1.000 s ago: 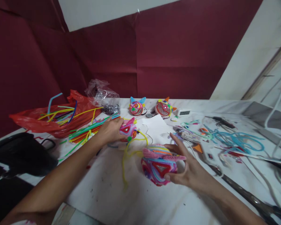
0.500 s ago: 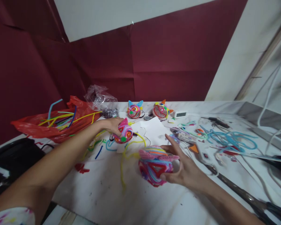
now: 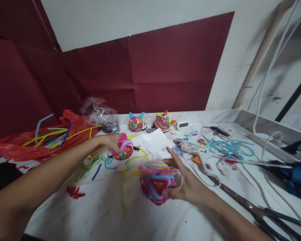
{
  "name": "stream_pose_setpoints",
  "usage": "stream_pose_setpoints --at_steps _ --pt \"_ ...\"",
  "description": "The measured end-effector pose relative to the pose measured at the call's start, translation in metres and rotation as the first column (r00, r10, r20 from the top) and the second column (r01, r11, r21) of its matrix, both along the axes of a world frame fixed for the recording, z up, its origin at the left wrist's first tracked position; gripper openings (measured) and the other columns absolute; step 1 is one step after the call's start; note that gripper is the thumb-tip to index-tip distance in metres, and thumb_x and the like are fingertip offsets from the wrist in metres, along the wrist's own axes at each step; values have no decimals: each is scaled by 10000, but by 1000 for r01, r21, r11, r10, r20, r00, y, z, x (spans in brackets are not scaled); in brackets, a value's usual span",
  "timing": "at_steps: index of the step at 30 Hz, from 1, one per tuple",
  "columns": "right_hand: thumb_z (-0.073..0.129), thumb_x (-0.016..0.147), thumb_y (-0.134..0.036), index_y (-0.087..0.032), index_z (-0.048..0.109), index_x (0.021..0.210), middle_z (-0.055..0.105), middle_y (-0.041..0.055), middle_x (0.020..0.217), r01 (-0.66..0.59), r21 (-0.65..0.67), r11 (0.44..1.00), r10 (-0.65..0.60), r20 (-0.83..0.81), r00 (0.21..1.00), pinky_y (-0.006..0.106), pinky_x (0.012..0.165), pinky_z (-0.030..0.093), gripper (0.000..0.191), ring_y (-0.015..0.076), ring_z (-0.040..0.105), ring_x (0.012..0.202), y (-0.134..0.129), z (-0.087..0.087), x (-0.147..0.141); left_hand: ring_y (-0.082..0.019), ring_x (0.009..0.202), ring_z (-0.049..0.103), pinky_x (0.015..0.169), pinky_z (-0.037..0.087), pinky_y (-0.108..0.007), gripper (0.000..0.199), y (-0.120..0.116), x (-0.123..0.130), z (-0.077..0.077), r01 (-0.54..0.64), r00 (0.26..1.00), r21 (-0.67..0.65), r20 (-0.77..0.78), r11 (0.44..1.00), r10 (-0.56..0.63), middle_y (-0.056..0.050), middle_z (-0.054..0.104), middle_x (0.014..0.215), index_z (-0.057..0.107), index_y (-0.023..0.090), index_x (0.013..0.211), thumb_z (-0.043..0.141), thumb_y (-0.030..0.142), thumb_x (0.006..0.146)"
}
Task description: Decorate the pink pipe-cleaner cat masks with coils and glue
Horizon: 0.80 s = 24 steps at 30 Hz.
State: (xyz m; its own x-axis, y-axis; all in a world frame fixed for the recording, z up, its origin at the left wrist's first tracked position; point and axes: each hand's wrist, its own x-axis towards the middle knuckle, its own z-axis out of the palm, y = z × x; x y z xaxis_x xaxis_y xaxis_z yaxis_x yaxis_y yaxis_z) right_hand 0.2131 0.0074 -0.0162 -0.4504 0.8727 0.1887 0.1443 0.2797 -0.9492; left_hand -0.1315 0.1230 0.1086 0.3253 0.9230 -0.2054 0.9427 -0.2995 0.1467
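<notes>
My left hand (image 3: 113, 143) is closed round the back of a small pink and red ball figure (image 3: 125, 149) with an orange eye and a green nose. Nearer to me, my right hand (image 3: 178, 182) grips the right side of a larger striped ball figure (image 3: 157, 184) with pink ears, thumb in front and index finger raised. Yellow pipe cleaner (image 3: 123, 187) lies between and below the two figures. A white sheet of paper (image 3: 155, 142) is behind them. Two more figures stand at the back, one with blue ears (image 3: 136, 124), one with orange horns (image 3: 163, 122).
On the left lies a red plastic bag (image 3: 7, 142) of pipe cleaners, beside a clear bag (image 3: 97, 112). To the right are blue pipe cleaners (image 3: 230, 147), a glue gun (image 3: 208, 167), large scissors (image 3: 251, 207), white cables and a small digital display (image 3: 182, 125).
The camera view has turned to the right, so things appear further left. Both hands still hold their figures, with little visible movement over the table.
</notes>
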Motion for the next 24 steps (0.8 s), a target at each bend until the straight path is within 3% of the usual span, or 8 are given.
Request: stream_pose_setpoints --at_steps 3,5,9,12,16,20,24 --pt "1005 648 -424 -463 96 1766 615 125 1558 -1 7 1000 1 -4 1000 613 1199 506 1442 411 635 1434 0 2 1 -278 949 757 788 597 -303 873 5 -4 -1 22 997 -126 76 992 -12 0 834 1039 615 194 1340 834 317 503" --pt "1003 657 -432 -448 113 1769 629 126 1543 6 19 1000 -6 -4 1000 624 1191 513 1424 406 648 1419 0 1 1 -284 962 746 797 594 -308 979 10 -7 -1 21 992 -139 123 990 -4 -1 823 1041 555 177 1423 817 306 489" --pt "1001 662 -426 -410 135 1775 654 131 1518 10 21 1000 -9 -26 1000 615 1168 534 1410 398 672 1388 0 2 1 -272 969 707 848 594 -329 771 16 -11 -1 26 984 -99 180 995 -8 21 799 1004 627 197 1213 835 383 494" --pt "1007 647 -401 -421 134 1773 650 123 1525 8 4 1000 -8 -23 1000 602 1176 530 1425 387 672 1387 -1 4 1 -263 960 714 878 609 -349 635 18 -11 1 61 975 -195 222 979 -17 32 809 960 643 220 1049 850 451 495" --pt "996 640 -394 -377 115 1780 630 142 1544 4 -39 999 -5 -25 1000 584 1169 538 1441 381 670 1389 -3 9 -1 -262 983 748 926 619 -380 654 20 -11 1 109 959 -330 284 938 -11 10 849 1011 676 221 1042 870 535 503" --pt "990 634 -403 -332 130 1784 632 162 1543 27 -53 998 -27 -3 1000 590 1176 524 1437 389 664 1394 -4 11 -1 -262 962 757 919 622 -400 727 24 -13 3 102 951 -337 308 936 7 11 862 991 691 207 1092 892 549 483" --pt "997 617 -390 -330 141 1788 623 166 1566 48 -53 997 -46 33 998 614 1214 480 1451 408 618 1445 -4 9 1 -264 975 753 938 628 -405 711 35 -12 26 124 939 -308 344 943 -11 -27 875 1043 727 190 1045 903 571 471"
